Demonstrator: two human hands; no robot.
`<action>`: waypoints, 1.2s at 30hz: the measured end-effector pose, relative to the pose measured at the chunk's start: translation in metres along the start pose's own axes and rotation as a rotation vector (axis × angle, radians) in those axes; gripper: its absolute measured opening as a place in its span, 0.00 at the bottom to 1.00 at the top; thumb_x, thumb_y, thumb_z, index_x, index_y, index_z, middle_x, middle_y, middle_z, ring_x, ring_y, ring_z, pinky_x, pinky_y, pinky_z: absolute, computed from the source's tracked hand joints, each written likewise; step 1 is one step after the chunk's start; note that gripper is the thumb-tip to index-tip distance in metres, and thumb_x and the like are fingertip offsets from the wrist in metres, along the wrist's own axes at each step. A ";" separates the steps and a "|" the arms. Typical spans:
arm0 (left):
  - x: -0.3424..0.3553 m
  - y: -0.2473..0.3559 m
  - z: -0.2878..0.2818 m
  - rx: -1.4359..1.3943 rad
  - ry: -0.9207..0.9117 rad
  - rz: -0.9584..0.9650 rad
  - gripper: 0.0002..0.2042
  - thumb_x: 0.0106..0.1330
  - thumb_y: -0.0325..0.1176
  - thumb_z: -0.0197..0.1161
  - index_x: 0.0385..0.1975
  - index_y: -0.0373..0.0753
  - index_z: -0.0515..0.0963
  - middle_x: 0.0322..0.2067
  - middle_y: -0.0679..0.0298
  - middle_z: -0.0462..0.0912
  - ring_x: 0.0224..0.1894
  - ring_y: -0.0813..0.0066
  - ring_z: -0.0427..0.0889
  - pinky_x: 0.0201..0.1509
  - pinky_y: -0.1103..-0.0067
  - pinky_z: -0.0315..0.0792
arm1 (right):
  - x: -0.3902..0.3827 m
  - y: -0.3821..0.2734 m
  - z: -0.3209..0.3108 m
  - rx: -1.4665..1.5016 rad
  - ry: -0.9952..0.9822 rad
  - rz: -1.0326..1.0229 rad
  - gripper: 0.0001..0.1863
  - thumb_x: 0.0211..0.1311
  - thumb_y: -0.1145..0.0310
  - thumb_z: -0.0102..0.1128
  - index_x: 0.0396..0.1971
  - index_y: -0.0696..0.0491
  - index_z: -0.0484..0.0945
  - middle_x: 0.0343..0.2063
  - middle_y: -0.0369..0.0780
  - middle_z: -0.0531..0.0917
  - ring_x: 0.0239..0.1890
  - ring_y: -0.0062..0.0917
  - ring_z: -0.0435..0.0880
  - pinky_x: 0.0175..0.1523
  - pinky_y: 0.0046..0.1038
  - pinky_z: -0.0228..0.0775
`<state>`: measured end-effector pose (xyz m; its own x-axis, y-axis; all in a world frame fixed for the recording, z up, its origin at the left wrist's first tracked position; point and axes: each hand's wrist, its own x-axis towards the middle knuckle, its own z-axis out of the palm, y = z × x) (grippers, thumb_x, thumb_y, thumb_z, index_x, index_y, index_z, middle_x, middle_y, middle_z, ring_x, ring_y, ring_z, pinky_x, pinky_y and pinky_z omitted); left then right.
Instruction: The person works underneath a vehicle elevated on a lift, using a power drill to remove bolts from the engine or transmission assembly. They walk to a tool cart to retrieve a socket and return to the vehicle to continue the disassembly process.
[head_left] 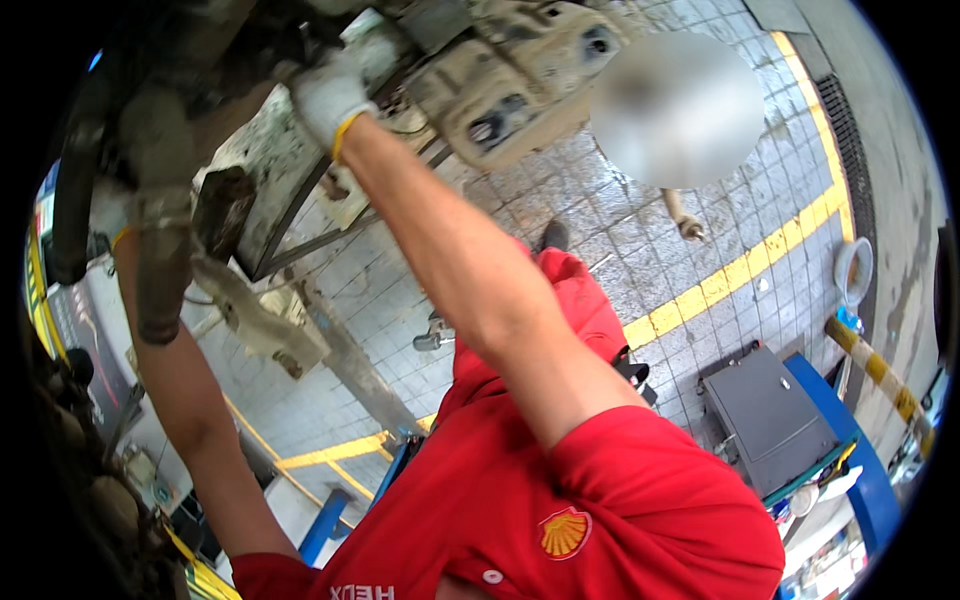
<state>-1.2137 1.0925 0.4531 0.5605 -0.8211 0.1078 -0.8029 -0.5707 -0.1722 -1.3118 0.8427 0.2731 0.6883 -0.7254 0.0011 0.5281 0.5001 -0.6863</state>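
Note:
I look up and along the dirty underside of a vehicle. My right hand (pixel 328 100), in a white glove with a yellow cuff, reaches up into dark metal parts at the top, its fingers curled round something I cannot make out. At the far left my gloved left hand (pixel 110 210) is mostly hidden behind a long, grimy cylindrical part (pixel 160 280), so its fingers do not show. A dusty metal plate with openings (pixel 500 95) sits right of my right hand. Below the cylinder hangs a worn, pale bracket (pixel 255 310).
The tiled floor (pixel 700 250) has yellow painted lines and a drain grate (pixel 842 125) at right. A bucket (pixel 852 275), a striped post (pixel 880 375) and a grey box (pixel 770 420) on a blue frame stand at right. A blurred oval covers part of the upper right.

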 end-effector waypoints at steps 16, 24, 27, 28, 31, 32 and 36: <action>0.037 0.018 -0.015 -0.025 0.102 -0.021 0.16 0.74 0.30 0.54 0.60 0.39 0.75 0.50 0.56 0.81 0.48 0.65 0.82 0.54 0.72 0.77 | 0.002 0.006 -0.016 -0.515 -0.127 -0.180 0.21 0.69 0.68 0.61 0.60 0.54 0.77 0.49 0.40 0.84 0.48 0.25 0.82 0.52 0.28 0.74; 0.038 0.013 -0.018 -0.031 0.120 -0.041 0.17 0.74 0.31 0.54 0.60 0.38 0.75 0.51 0.56 0.81 0.48 0.65 0.82 0.54 0.72 0.77 | 0.001 -0.008 -0.003 -0.120 -0.024 0.118 0.16 0.67 0.62 0.64 0.49 0.55 0.83 0.39 0.41 0.89 0.40 0.34 0.85 0.49 0.29 0.74; 0.051 0.014 -0.010 -0.051 0.126 -0.024 0.17 0.74 0.31 0.54 0.60 0.38 0.75 0.51 0.56 0.81 0.48 0.65 0.82 0.54 0.72 0.77 | 0.009 0.002 -0.013 -0.262 -0.055 0.124 0.15 0.68 0.64 0.64 0.49 0.55 0.82 0.36 0.39 0.87 0.37 0.29 0.82 0.45 0.28 0.73; 0.056 0.015 -0.009 -0.056 0.134 -0.018 0.17 0.74 0.32 0.54 0.60 0.38 0.75 0.51 0.56 0.81 0.49 0.65 0.82 0.54 0.72 0.77 | 0.008 0.004 -0.021 -0.317 -0.063 0.085 0.14 0.67 0.66 0.65 0.49 0.56 0.82 0.33 0.37 0.86 0.34 0.25 0.79 0.41 0.27 0.72; 0.062 0.015 -0.015 -0.047 0.144 -0.018 0.17 0.74 0.32 0.54 0.60 0.38 0.75 0.51 0.56 0.81 0.49 0.65 0.82 0.54 0.72 0.77 | 0.005 0.006 -0.026 -0.409 -0.072 -0.152 0.14 0.67 0.66 0.67 0.48 0.57 0.82 0.27 0.33 0.82 0.28 0.19 0.73 0.34 0.26 0.68; 0.065 0.015 -0.015 -0.046 0.149 -0.019 0.17 0.74 0.32 0.54 0.60 0.38 0.75 0.51 0.56 0.81 0.49 0.65 0.82 0.54 0.72 0.77 | 0.005 0.003 -0.027 -0.382 -0.072 -0.134 0.14 0.67 0.65 0.67 0.47 0.56 0.82 0.26 0.33 0.81 0.26 0.19 0.72 0.32 0.27 0.67; 0.055 0.005 -0.005 -0.057 0.155 -0.055 0.17 0.74 0.32 0.54 0.60 0.38 0.75 0.51 0.56 0.81 0.49 0.65 0.82 0.55 0.72 0.77 | -0.008 -0.040 -0.015 -0.328 -0.141 0.188 0.14 0.69 0.59 0.65 0.44 0.55 0.83 0.21 0.33 0.78 0.22 0.19 0.69 0.28 0.29 0.65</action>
<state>-1.1879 1.0446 0.4635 0.5694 -0.7780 0.2655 -0.7846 -0.6107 -0.1070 -1.3462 0.8216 0.2901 0.8312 -0.5524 -0.0630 0.2154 0.4243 -0.8795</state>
